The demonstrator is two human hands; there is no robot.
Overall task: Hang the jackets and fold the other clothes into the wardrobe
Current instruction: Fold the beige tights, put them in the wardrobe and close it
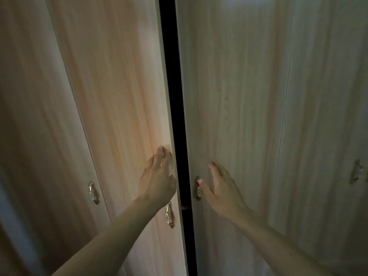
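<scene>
Two pale wood wardrobe doors fill the view, with a narrow dark gap [175, 116] between them. My left hand [158, 176] presses flat with straight fingers on the left door [111, 96], close to its inner edge and above its gold handle [168, 215]. My right hand [223, 188] lies with straight fingers on the right door [235, 96], its thumb beside that door's gold handle [198, 188]. No clothes or jackets are in view. The wardrobe's inside is dark and hidden.
A further door panel at far left carries another gold handle [92, 193]. Another door at far right has a blurred handle [357, 174]. A small piece of a shelf edge [186, 207] shows low in the gap.
</scene>
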